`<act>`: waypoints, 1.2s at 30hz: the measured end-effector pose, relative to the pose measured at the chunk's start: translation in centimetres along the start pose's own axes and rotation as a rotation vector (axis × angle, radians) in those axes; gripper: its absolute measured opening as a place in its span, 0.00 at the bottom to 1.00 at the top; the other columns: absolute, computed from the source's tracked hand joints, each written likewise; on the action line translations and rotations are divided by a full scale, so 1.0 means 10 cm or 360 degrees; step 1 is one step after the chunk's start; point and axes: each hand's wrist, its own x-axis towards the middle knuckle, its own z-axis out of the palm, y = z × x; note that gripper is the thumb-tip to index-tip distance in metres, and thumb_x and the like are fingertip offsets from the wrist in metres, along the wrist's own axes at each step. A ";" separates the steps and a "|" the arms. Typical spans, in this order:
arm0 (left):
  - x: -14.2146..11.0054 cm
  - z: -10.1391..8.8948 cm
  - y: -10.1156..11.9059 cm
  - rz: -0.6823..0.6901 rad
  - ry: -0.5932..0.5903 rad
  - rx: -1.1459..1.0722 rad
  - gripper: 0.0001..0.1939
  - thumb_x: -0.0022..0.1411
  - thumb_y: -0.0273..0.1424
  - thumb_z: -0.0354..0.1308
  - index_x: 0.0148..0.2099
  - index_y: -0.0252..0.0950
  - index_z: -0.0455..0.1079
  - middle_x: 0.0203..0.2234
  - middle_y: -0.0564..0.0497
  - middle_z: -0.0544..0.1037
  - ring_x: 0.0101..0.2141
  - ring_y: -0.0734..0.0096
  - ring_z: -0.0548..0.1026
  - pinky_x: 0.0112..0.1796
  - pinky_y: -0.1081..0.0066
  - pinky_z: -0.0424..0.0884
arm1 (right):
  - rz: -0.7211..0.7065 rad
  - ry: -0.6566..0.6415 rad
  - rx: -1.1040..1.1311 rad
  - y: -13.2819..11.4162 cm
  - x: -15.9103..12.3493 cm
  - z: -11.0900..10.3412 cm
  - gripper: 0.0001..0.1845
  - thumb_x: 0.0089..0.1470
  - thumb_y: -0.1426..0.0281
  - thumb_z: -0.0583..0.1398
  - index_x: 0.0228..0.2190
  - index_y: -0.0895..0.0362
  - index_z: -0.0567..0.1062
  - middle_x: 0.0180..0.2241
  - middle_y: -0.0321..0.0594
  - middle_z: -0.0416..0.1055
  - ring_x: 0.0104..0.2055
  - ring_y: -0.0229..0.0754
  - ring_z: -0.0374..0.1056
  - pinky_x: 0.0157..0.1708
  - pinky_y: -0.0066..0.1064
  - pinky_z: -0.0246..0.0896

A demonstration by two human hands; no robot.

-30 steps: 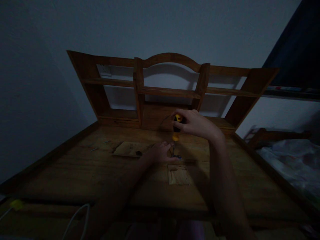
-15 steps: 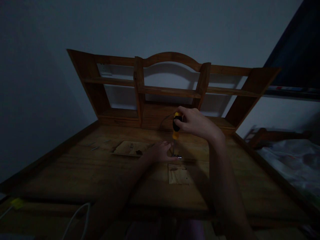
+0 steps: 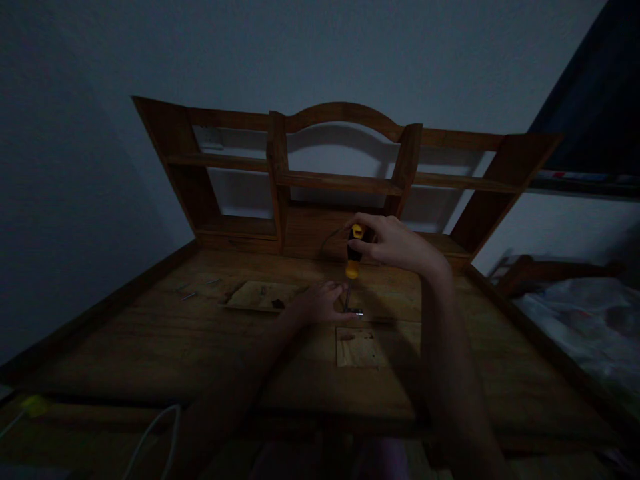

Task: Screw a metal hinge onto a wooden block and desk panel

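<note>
My right hand [image 3: 395, 245] is wrapped round the yellow and black handle of a screwdriver [image 3: 353, 268], which stands almost upright. Its shaft runs down to a small shiny metal fitting [image 3: 357, 311] on the wooden desk. From the left, my left hand [image 3: 320, 305] grips the work by the shaft tip, thumb against the fitting and fingers curled behind it. The exact contact at the tip is too dark to make out. Just in front lies a small square wooden board [image 3: 356, 348] with holes in it. A longer wooden board [image 3: 255, 297] lies left of my left hand.
Several thin metal pieces [image 3: 190, 295] lie at the desk's left. A wooden shelf unit [image 3: 340, 180] rises along the back edge. Raised borders run along the desk's sides. A white cable [image 3: 176, 427] loops below the front edge, and a plastic-covered heap [image 3: 575, 320] is at right.
The screwdriver's handle has turned slightly and leans a little more to the right, with my right fingers shifted round it. My left hand stays in place.
</note>
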 end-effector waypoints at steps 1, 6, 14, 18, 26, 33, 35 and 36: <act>0.00 0.00 0.00 -0.0008 0.0006 -0.0004 0.44 0.56 0.64 0.53 0.62 0.36 0.64 0.52 0.40 0.76 0.53 0.52 0.73 0.56 0.58 0.67 | -0.0001 0.0014 -0.0003 0.01 0.00 0.00 0.13 0.59 0.65 0.59 0.44 0.54 0.75 0.40 0.39 0.77 0.40 0.43 0.71 0.38 0.30 0.59; 0.00 -0.01 0.00 0.0017 -0.0002 -0.0046 0.43 0.57 0.63 0.53 0.63 0.37 0.63 0.56 0.41 0.74 0.56 0.53 0.72 0.58 0.59 0.65 | 0.0193 0.0207 -0.0355 0.03 0.03 0.07 0.20 0.60 0.51 0.58 0.34 0.56 0.74 0.31 0.43 0.76 0.35 0.46 0.70 0.34 0.32 0.57; -0.01 -0.05 0.03 0.0033 0.0001 -0.0078 0.44 0.58 0.62 0.53 0.64 0.34 0.62 0.56 0.40 0.74 0.56 0.53 0.72 0.58 0.60 0.64 | 0.0096 -0.0067 0.0071 0.06 -0.05 -0.07 0.13 0.58 0.61 0.60 0.42 0.55 0.72 0.34 0.37 0.76 0.33 0.40 0.70 0.32 0.29 0.58; -0.01 -0.06 0.00 0.0068 -0.0036 -0.0088 0.48 0.52 0.64 0.57 0.63 0.36 0.62 0.58 0.41 0.72 0.57 0.52 0.70 0.59 0.59 0.63 | 0.0009 -0.0053 0.0165 0.09 -0.05 -0.08 0.12 0.58 0.63 0.60 0.43 0.55 0.71 0.36 0.36 0.75 0.33 0.39 0.69 0.32 0.28 0.58; 0.00 -0.03 -0.19 0.0143 -0.0041 -0.0055 0.49 0.44 0.66 0.61 0.59 0.37 0.65 0.52 0.42 0.73 0.52 0.52 0.73 0.53 0.59 0.68 | 0.0143 0.0167 -0.0185 0.14 0.04 0.08 0.18 0.58 0.52 0.60 0.36 0.55 0.71 0.30 0.40 0.73 0.32 0.44 0.68 0.31 0.31 0.55; -0.02 -0.03 -0.19 0.0108 -0.0018 -0.0061 0.47 0.46 0.66 0.60 0.58 0.39 0.66 0.52 0.44 0.73 0.50 0.54 0.73 0.52 0.60 0.69 | -0.0025 0.0010 0.0096 0.12 0.04 0.03 0.12 0.58 0.65 0.60 0.43 0.54 0.75 0.40 0.38 0.77 0.39 0.42 0.71 0.39 0.30 0.60; -0.02 -0.03 -0.19 0.0103 -0.0014 -0.0059 0.47 0.46 0.66 0.60 0.59 0.39 0.66 0.52 0.44 0.73 0.50 0.54 0.73 0.52 0.60 0.68 | -0.0030 0.0014 0.0083 0.11 0.04 0.02 0.12 0.59 0.63 0.60 0.43 0.54 0.75 0.40 0.38 0.77 0.38 0.42 0.71 0.38 0.30 0.60; -0.02 -0.03 -0.19 0.0103 -0.0011 -0.0056 0.47 0.46 0.65 0.60 0.59 0.40 0.66 0.52 0.43 0.73 0.50 0.54 0.73 0.52 0.60 0.68 | -0.0017 0.0024 0.0058 0.11 0.04 0.03 0.13 0.59 0.62 0.60 0.42 0.54 0.75 0.39 0.39 0.77 0.37 0.42 0.71 0.37 0.30 0.60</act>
